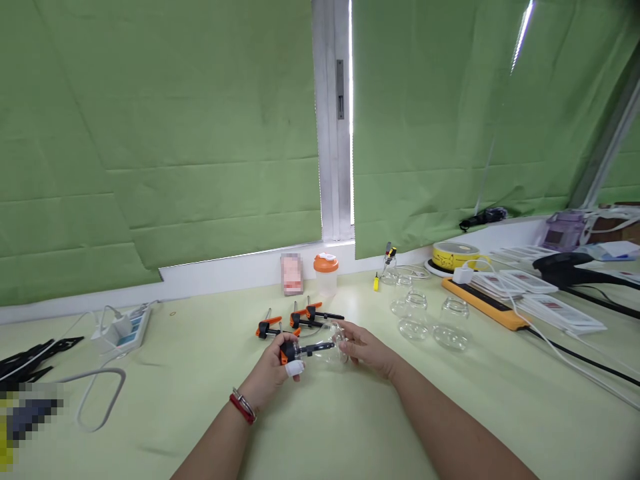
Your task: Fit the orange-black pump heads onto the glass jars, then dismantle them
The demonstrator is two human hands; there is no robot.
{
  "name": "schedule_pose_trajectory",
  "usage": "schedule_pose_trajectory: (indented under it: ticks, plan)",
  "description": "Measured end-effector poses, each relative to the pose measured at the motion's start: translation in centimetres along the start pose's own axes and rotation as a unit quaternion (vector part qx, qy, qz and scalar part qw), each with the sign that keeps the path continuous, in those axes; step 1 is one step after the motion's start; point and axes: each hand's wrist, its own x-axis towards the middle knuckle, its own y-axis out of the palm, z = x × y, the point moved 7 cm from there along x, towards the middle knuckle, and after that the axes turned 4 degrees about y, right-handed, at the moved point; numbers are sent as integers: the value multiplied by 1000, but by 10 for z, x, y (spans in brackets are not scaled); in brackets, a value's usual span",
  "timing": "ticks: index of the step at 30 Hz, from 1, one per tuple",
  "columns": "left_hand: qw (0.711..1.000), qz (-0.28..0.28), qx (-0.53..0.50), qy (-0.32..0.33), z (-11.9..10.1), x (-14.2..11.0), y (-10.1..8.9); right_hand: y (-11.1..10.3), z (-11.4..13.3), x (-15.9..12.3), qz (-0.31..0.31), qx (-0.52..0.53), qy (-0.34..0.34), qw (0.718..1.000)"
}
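Observation:
My left hand [283, 360], with white tape round one finger, is closed on a black-and-orange spray head [287, 352]. From that head a black stem points right, across or inside a clear bottle [327, 353]; I cannot tell which. The bottle lies sideways between my hands, and my right hand [365, 348] grips its far right end with bent fingers. Just beyond my hands, several similar spray heads [267, 328] lie on the table, orange levers and black stems showing. To the right stand several clear bottles [450, 327].
A clear jar with an orange lid [326, 273] and a small pink-faced box [292, 275] stand by the wall. An orange power strip [483, 303], a yellow tin [455, 255] and cables lie right. A white power strip [133, 330] sits left on the pale green table [165, 393].

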Motion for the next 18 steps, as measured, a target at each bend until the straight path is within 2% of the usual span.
schedule_pose_trajectory:
  ticks: [13, 18]
  plan:
    - [1000, 21, 5, 1, 2, -1, 2, 1, -9, 3, -2, -4, 43, 999]
    - [1000, 18, -15, 8, 2, 0, 1, 2, -3, 2, 3, -10, 13, 1000]
